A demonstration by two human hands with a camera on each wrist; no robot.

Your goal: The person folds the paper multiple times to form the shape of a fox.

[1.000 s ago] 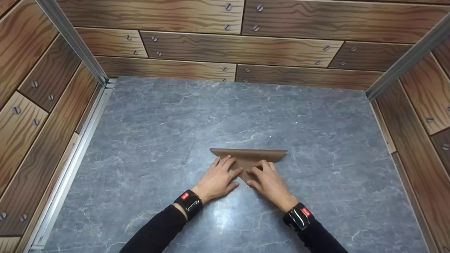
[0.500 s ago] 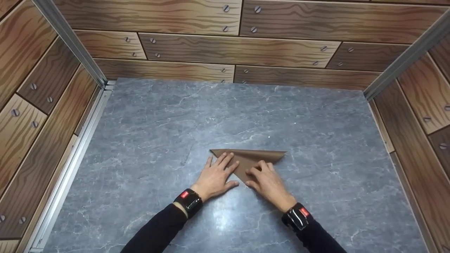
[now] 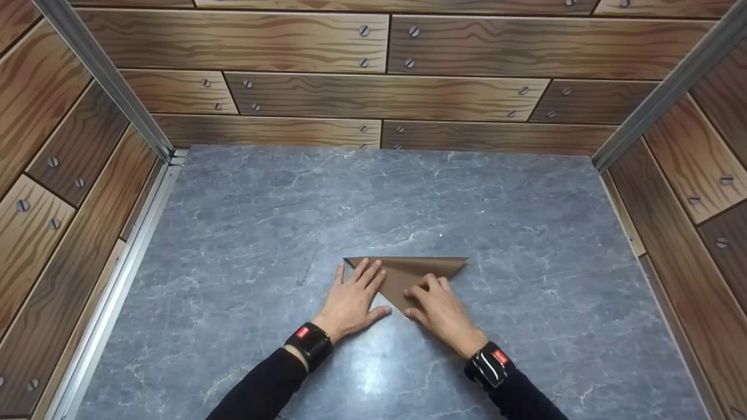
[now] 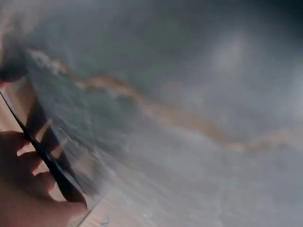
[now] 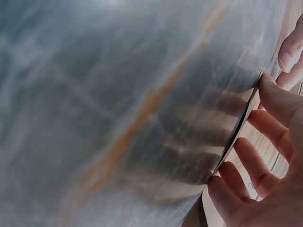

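A brown folded sheet [image 3: 398,281], roughly triangular, lies on the grey marbled tabletop with its long straight side at the far edge and a corner toward the person. Spread and straight, the fingers of the left hand [image 3: 350,303] press down on its left part. The right hand [image 3: 444,318] rests bent fingertips on the right part, its thumb by the near corner. In the right wrist view, fingertips of the right hand [image 5: 272,175] touch along the sheet's edge. The left wrist view catches the left hand [image 4: 26,189] only at the lower left. Palms hide some of the sheet.
The grey marbled tabletop [image 3: 262,204] surrounds the sheet. Walls printed with wood planks [image 3: 303,93] stand at the back and both sides. A metal rail [image 3: 125,274] runs along the left edge. Both wrists wear black bands [image 3: 311,345].
The left hand has slid a little left and away from the person over the sheet, fingers spreading. Its far flap lies flatter. The right hand stays nearly in place. The head view has tilted slightly upward.
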